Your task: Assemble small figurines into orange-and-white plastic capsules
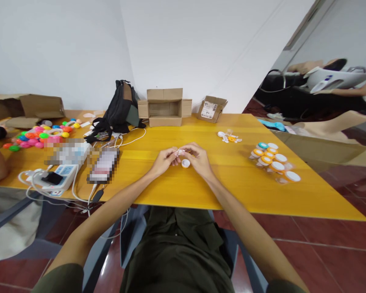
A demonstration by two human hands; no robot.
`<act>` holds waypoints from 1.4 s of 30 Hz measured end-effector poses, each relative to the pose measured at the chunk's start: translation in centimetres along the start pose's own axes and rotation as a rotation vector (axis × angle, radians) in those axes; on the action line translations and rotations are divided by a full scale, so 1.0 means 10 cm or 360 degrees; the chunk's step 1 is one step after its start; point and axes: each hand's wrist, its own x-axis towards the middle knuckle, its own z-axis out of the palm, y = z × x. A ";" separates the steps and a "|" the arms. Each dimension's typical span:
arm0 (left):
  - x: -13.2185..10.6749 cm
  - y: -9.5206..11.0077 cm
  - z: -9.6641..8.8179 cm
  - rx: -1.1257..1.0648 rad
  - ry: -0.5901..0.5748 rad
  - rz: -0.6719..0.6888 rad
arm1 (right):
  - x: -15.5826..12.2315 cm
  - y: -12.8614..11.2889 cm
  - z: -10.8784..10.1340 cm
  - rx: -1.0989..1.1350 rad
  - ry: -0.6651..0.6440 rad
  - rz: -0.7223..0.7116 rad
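From the head camera: left hand (167, 158) and right hand (198, 158) pinch what looks like one small white piece (180, 152) above the table (225, 167), inside its front edge's middle. Fingertip-only holding could let it slip onto the one orange-rimmed cap (186, 163) beneath. Nine lidded jars (276, 166), as countable, cluster toward the right edge.

One number legible
Beyond the right hand (198, 158), a "4" is shown on the white label (208, 109) of the small cardboard box (220, 107); finer print cannot be read.
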 end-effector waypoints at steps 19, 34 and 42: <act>-0.03 0.03 0.01 -0.0033 -0.0118 0.0006 | 0.00 0.04 0.04 0.0268 0.0039 0.0162; -0.02 0.02 0.02 -0.0067 -0.0106 0.0053 | -0.04 0.00 0.09 0.0259 0.0104 0.0135; -0.03 0.02 0.02 -0.0097 -0.0139 0.0100 | -0.05 0.03 0.09 0.0183 0.0115 0.0047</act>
